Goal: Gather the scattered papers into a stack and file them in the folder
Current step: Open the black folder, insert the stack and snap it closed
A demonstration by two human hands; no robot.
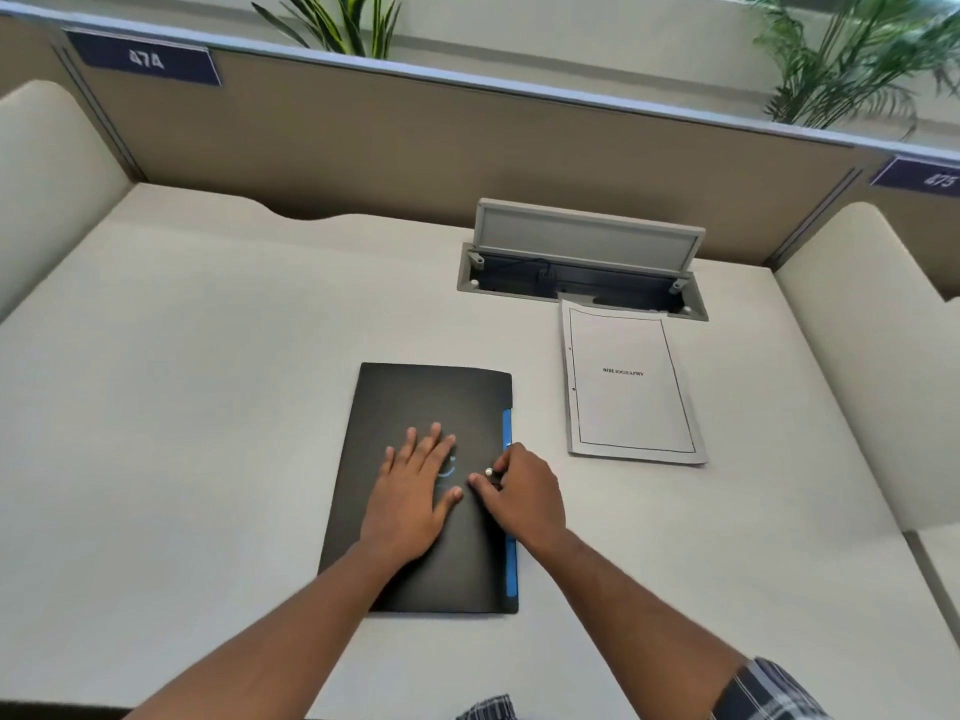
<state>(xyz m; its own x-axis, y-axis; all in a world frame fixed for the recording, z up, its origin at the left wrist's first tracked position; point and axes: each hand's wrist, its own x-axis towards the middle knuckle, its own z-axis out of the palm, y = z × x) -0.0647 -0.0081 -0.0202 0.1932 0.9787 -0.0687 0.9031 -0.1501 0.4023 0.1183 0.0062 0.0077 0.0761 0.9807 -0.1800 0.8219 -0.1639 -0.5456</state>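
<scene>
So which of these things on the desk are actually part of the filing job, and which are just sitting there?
Part of the job:
black folder
paper stack headed BIBLIOGRAPHY
left hand, flat on the folder
right hand, at the folder's clasp

Just there:
open cable box
plants
desk number plate

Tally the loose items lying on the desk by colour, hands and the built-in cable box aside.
Black: 1, the closed folder, with the left hand flat on it and the right hand at its blue-striped edge.
White: 1, the paper stack titled BIBLIOGRAPHY.
Total: 2
</scene>
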